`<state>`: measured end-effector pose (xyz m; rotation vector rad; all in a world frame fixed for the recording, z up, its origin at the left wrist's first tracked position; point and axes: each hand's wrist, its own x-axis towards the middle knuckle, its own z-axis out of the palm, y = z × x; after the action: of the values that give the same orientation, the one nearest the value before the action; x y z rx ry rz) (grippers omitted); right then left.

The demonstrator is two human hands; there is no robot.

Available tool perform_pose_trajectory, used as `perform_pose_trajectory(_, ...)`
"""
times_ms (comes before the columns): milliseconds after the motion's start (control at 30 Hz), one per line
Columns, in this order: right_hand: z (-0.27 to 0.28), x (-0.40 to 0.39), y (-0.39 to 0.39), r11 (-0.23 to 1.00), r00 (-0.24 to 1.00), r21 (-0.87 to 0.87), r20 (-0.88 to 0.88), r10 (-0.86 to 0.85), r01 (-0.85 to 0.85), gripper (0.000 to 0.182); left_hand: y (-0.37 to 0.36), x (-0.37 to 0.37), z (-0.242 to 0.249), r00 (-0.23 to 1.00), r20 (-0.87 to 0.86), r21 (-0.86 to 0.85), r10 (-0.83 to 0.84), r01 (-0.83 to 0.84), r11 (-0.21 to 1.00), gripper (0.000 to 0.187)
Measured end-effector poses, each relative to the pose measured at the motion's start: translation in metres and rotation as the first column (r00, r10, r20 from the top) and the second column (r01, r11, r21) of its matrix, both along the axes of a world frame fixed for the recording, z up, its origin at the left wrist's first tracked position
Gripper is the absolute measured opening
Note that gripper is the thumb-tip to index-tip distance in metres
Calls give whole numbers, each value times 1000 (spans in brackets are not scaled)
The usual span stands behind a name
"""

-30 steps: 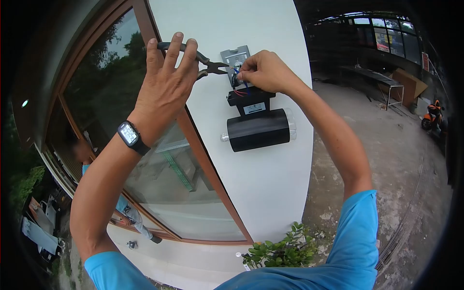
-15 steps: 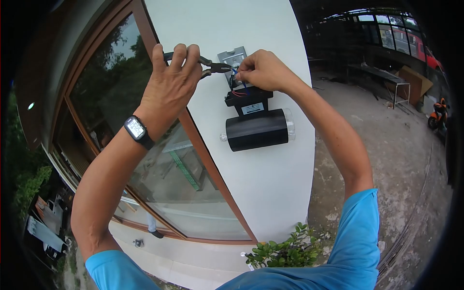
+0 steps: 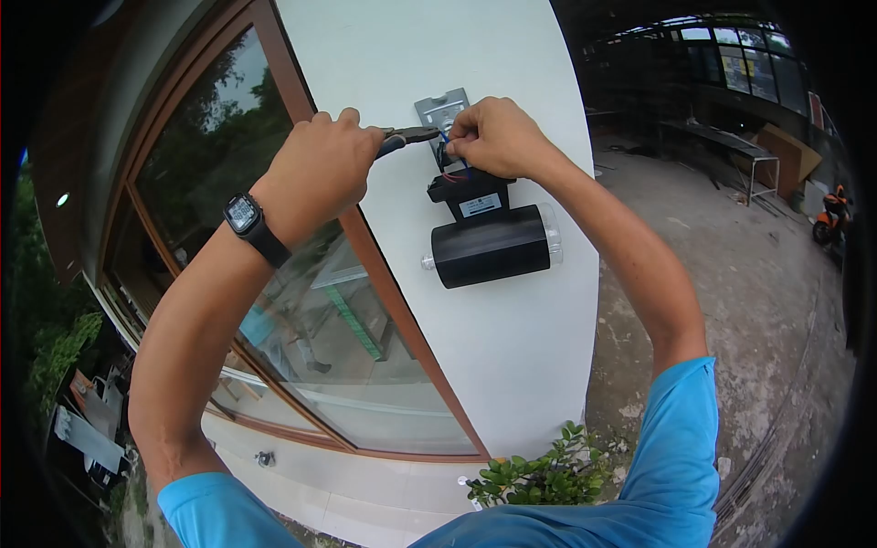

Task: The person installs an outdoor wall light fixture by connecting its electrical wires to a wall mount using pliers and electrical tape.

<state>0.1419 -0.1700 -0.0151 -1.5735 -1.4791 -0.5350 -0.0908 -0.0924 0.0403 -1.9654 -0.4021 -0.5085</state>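
My left hand (image 3: pixel 326 163) is closed round the handles of a pair of pliers (image 3: pixel 413 136). The jaws point right and look closed at the wires. Thumb and fingers of my right hand (image 3: pixel 495 137) pinch a blue wire (image 3: pixel 445 139) just beside the jaw tips. Behind them, a grey metal mounting plate (image 3: pixel 441 108) is on the white wall. Below hangs a black wall lamp (image 3: pixel 491 245) with a cylindrical body, clear ends and a labelled black box (image 3: pixel 473 198) on top. Red and blue wires run up from that box. The wire ends are partly hidden by my fingers.
A brown-framed glass window (image 3: pixel 379 301) lies to the left of the white wall (image 3: pixel 512 365). A leafy plant (image 3: pixel 539 466) grows at the wall's foot. On the right are a concrete floor (image 3: pixel 676 237), a metal table (image 3: pixel 722 142) and an orange scooter (image 3: pixel 831 219).
My left hand has turned and lowered, its fingers now closed tighter on the pliers' handles. The plier jaws, spread before, are now together. My right hand has barely moved.
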Motion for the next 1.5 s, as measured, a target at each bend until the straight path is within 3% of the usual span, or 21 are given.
perform_pose_trajectory(100, -1, -4, 1, 999, 999, 9, 28, -43, 42, 18, 10, 5, 27, 994, -104, -440, -43, -7, 898, 19)
perform_pose_trajectory(200, -2, -7, 0, 998, 996, 11, 60, -69, 69, 17, -15, 7, 50, 994, -65, -868, 91, -101, 485, 17)
perform_pose_trajectory(300, -3, -4, 0, 996, 993, 20, 84, -84, 82, 16, -10, 5, 62, 995, -32, -992, 97, -43, 115, 18)
perform_pose_trajectory(333, -3, -4, 1, 996, 992, 27, 91, -89, 87, 16, -7, 4, 62, 997, -22, -998, 80, -27, 58, 19)
perform_pose_trajectory(433, -3, -4, 3, 995, 990, 52, 110, -91, 86, 16, -10, 1, 53, 995, 26, -991, 98, 13, 133, 21)
perform_pose_trajectory(533, -2, -3, 3, 996, 995, 28, 53, -85, 83, 17, -1, 0, 41, 993, -65, -826, 97, -108, 553, 22)
perform_pose_trajectory(600, -2, -4, 2, 996, 995, 29, 49, -84, 82, 19, 10, -13, 19, 1000, 3, -505, 26, -21, 863, 21)
perform_pose_trajectory(633, 0, -3, 1, 996, 995, 31, 48, -84, 83, 20, 5, -20, 11, 999, 24, -300, -21, 27, 954, 21)
perform_pose_trajectory(667, 1, -3, 1, 997, 996, 26, 43, -80, 79, 21, -3, -21, 7, 992, 21, -225, 121, -113, 968, 25)
perform_pose_trajectory(733, 1, -2, 2, 998, 997, 9, 33, -68, 67, 23, 13, -23, -6, 996, 74, 186, -41, 26, 982, 27)
perform_pose_trajectory(767, 1, -2, 0, 998, 998, 15, 27, -63, 63, 23, 20, -23, -10, 989, 75, 388, -127, 89, 918, 28)
perform_pose_trajectory(867, 1, -3, -3, 998, 998, 24, 18, -54, 53, 23, 17, -17, -13, 990, 67, 360, -122, 90, 929, 32)
perform_pose_trajectory(967, 0, -3, -5, 998, 998, 27, 25, -51, 50, 22, 15, -14, -12, 999, 12, 27, -36, 36, 999, 30)
perform_pose_trajectory(1067, 0, -2, -4, 998, 998, 39, 36, -43, 42, 21, 6, -9, -7, 1000, 4, -299, -26, 26, 954, 28)
perform_pose_trajectory(1167, 0, -2, -4, 999, 999, 31, 26, -41, 40, 21, 12, -6, -10, 993, 28, -385, -117, 119, 915, 25)
perform_pose_trajectory(1367, -2, -1, -2, 998, 999, 35, 17, -43, 43, 21, -2, 0, -6, 996, 63, -468, -65, 88, 879, 23)
perform_pose_trajectory(1467, -2, -2, 1, 998, 997, 29, 45, -61, 60, 20, -4, 3, 5, 999, 20, -616, -42, 45, 787, 27)
perform_pose_trajectory(1500, -3, -3, 1, 997, 996, 27, 56, -70, 68, 20, -2, 3, 8, 998, 58, -784, -27, 63, 618, 28)
